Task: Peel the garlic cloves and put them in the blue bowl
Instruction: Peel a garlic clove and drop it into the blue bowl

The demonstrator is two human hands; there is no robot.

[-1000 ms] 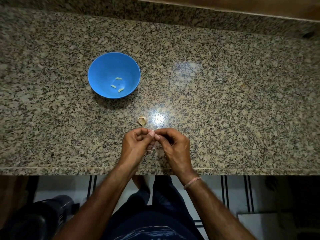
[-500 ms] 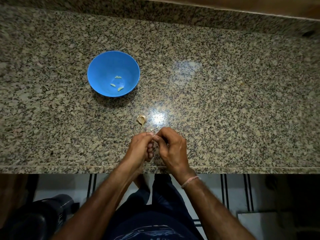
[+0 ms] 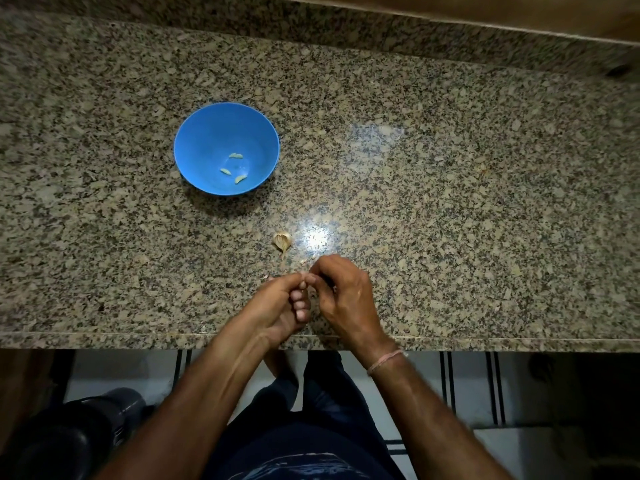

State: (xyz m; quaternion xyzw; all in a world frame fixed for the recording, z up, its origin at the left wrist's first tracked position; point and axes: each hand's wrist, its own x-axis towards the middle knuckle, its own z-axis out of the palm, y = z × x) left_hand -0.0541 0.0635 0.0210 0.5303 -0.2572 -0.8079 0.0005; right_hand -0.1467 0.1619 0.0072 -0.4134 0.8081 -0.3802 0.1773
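Garlic cloves [image 3: 234, 169], three of them peeled and pale, lie at the bottom of the blue bowl [image 3: 204, 140], which stands on the speckled granite worktop [image 3: 450, 202] to the far left of the hands. Nearer, just beside a bright glare spot, a garlic piece [image 3: 283, 241] still in its papery skin rests on the worktop. Small bits of skin [image 3: 304, 261] lie between it and the hands. At the near edge, the left hand [image 3: 277, 306] and right hand [image 3: 346, 296] meet fingertip to fingertip, both curled closed and pinching something small between them; it is too hidden to make out. A thin band [image 3: 386, 360] circles the right wrist.
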